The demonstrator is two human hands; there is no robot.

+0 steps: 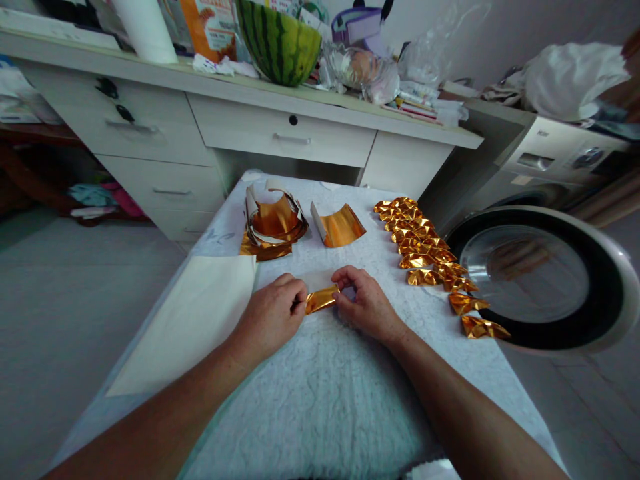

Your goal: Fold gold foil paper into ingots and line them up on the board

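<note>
A small folded strip of gold foil paper (321,300) lies level between my hands at the middle of the cloth-covered table. My left hand (280,308) pinches its left end, fingers curled. At its right end, my right hand (364,300) holds the strip between thumb and fingertips. Beyond them, a curved sheet of gold paper with a pale edge (343,227) rests on the cloth. Left of that sheet stands a curled stack of gold sheets (275,220). Folded gold foil pieces (425,247) run in a slanting row along the right side.
A pale paper sheet (195,320) covers the table's left part. Behind the table (320,400) stands a white desk (280,133) with a cut watermelon (280,43) and plastic bags. At the right, a washing machine's round door (535,277) hangs open beside the table.
</note>
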